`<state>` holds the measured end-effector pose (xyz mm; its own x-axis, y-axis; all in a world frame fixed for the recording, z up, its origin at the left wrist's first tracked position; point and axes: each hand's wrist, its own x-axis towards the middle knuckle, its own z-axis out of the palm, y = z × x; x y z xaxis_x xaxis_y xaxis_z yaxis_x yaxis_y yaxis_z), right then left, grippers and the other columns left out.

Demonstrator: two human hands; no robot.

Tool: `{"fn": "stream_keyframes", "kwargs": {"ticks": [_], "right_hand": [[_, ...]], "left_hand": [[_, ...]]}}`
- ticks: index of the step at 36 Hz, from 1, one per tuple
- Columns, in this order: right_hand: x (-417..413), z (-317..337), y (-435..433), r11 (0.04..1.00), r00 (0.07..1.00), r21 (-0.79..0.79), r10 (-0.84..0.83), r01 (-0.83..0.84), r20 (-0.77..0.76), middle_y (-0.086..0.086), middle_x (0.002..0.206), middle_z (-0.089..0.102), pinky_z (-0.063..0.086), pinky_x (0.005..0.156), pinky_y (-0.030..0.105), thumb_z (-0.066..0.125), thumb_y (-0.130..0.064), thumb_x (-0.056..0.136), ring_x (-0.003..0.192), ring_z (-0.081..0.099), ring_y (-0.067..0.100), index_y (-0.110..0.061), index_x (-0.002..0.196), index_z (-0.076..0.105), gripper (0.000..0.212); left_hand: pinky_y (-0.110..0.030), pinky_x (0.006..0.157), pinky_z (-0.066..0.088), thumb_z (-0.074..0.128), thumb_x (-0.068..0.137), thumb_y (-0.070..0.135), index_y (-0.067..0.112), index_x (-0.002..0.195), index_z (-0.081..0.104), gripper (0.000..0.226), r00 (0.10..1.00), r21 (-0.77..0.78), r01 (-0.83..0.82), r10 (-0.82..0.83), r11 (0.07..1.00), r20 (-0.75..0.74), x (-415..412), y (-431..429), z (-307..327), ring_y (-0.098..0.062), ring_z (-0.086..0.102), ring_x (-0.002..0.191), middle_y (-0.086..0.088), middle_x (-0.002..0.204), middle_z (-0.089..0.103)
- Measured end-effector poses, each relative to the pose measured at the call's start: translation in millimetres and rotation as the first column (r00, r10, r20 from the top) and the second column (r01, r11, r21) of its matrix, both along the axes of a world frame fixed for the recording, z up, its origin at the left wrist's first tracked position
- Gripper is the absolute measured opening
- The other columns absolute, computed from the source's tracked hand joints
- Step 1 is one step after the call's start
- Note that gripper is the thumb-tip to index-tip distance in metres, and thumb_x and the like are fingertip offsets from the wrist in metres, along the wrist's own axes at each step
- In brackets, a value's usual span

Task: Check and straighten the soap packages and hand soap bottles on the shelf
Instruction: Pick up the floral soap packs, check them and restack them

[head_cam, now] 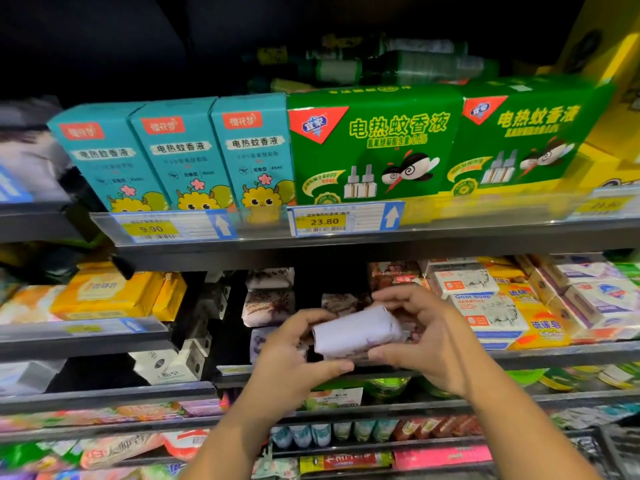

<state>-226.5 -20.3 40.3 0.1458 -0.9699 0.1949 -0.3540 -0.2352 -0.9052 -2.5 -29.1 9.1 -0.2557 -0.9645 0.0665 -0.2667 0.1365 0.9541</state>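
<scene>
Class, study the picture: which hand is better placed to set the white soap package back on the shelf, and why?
Probably the right hand: it grips the white soap package over top and underside, reaching nearer the shelf. The left hand holds only its left end.

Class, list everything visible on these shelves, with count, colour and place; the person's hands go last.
teal mosquito-liquid boxes: three, teal, upper shelf, left.
green mosquito-liquid boxes: two, green, upper shelf, right.
price tags: two readable, yellow, upper shelf edge.
Goat Soap boxes: two, white, right of hands.
yellow soap packs: several, yellow, lower shelf, left.
soap package: one, white, held before lower shelf.
left hand: grips package's left end.
right hand: grips package's right end.
</scene>
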Motion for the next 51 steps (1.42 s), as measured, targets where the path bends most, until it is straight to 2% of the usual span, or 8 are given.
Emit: {"fn": "stream_keyframes", "kwargs": {"ticks": [11, 17, 22, 24, 33, 38, 43, 51], "right_hand": [[16, -3, -6, 0.996, 0.997, -0.080, 0.028, -0.035, -0.078, -0.024, 0.109, 0.069, 0.048, 0.087, 0.013, 0.092, -0.027, 0.055, 0.106, 0.065, 0.002, -0.053, 0.111, 0.062, 0.070], [4, -15, -9, 0.998, 0.989, 0.057, 0.013, -0.021, 0.148, -0.007, 0.105, 0.074, 0.055, 0.081, 0.021, 0.089, 0.015, 0.051, 0.100, 0.068, 0.010, -0.021, 0.102, 0.071, 0.065], [12, -15, -17, 0.974, 0.918, 0.224, -0.108, 0.021, 0.381, 0.004, 0.086, 0.071, 0.055, 0.065, 0.022, 0.092, -0.013, 0.061, 0.078, 0.070, 0.011, -0.022, 0.104, 0.066, 0.051], [15, -17, -20, 0.949, 0.925, 0.315, -0.135, 0.017, 0.355, 0.005, 0.083, 0.070, 0.054, 0.069, 0.026, 0.095, -0.040, 0.057, 0.084, 0.071, 0.019, -0.021, 0.106, 0.067, 0.061], [24, -22, -16, 0.722, 0.971, 0.684, -0.224, 0.105, 0.088, 0.015, 0.063, 0.069, 0.038, 0.041, 0.023, 0.063, -0.042, 0.094, 0.049, 0.061, 0.022, -0.002, 0.101, 0.069, 0.041], [13, -23, -23, 0.863, 0.970, 0.503, -0.165, 0.053, 0.180, -0.005, 0.059, 0.061, 0.042, 0.053, 0.025, 0.072, -0.023, 0.090, 0.051, 0.056, 0.007, -0.015, 0.092, 0.068, 0.010], [0, -15, -27, 0.949, 0.959, 0.313, -0.048, -0.044, 0.281, -0.003, 0.085, 0.068, 0.052, 0.073, 0.020, 0.079, 0.005, 0.075, 0.081, 0.067, 0.013, -0.015, 0.115, 0.063, 0.048], [15, -25, -26, 0.923, 0.932, 0.381, -0.178, 0.047, 0.316, 0.004, 0.095, 0.073, 0.053, 0.072, 0.019, 0.069, -0.002, 0.088, 0.087, 0.070, 0.012, -0.017, 0.110, 0.062, 0.027]], "left_hand": [[-0.034, 0.079, 0.056, 0.091, 0.067, 0.014, 0.043, 0.098, 0.065, 0.049, 0.995, 0.093, -0.040, 0.048, 0.995, -0.087, -3, 2, -6, -0.016, 0.067, 0.097, 0.008, 0.102, 0.069], [-0.026, 0.079, 0.056, 0.094, 0.050, 0.004, 0.021, 0.098, 0.071, 0.056, 0.975, 0.057, -0.114, 0.123, 0.992, -0.183, 5, -4, 9, -0.012, 0.069, 0.094, 0.009, 0.096, 0.074], [-0.031, 0.072, 0.057, 0.092, 0.052, 0.021, 0.008, 0.109, 0.065, 0.065, 0.931, 0.207, -0.045, 0.116, 0.977, -0.347, 1, -11, 16, -0.023, 0.071, 0.090, -0.010, 0.096, 0.075], [-0.041, 0.077, 0.058, 0.091, 0.066, 0.031, 0.009, 0.115, 0.064, 0.060, 0.945, 0.309, -0.021, 0.119, 0.951, -0.304, -2, -11, 21, -0.028, 0.071, 0.091, -0.012, 0.099, 0.074], [-0.021, 0.039, 0.042, 0.057, 0.096, 0.038, 0.003, 0.086, 0.065, 0.037, 0.978, 0.662, 0.020, 0.124, 0.749, -0.170, -8, -11, 21, -0.018, 0.056, 0.042, -0.012, 0.061, 0.062], [-0.027, 0.050, 0.051, 0.074, 0.085, 0.026, 0.011, 0.113, 0.064, 0.033, 0.969, 0.560, 0.004, 0.134, 0.828, -0.205, -3, -20, 16, -0.022, 0.065, 0.064, -0.007, 0.078, 0.071], [-0.039, 0.083, 0.054, 0.089, 0.064, 0.007, 0.022, 0.115, 0.067, 0.057, 0.973, 0.318, 0.032, 0.043, 0.947, -0.227, 7, -27, 20, -0.028, 0.069, 0.098, -0.008, 0.107, 0.074], [-0.022, 0.075, 0.054, 0.082, 0.069, -0.009, 0.023, 0.125, 0.057, 0.069, 0.968, 0.227, 0.072, -0.014, 0.971, -0.249, 5, -25, 8, -0.012, 0.069, 0.091, -0.001, 0.105, 0.071]]}}
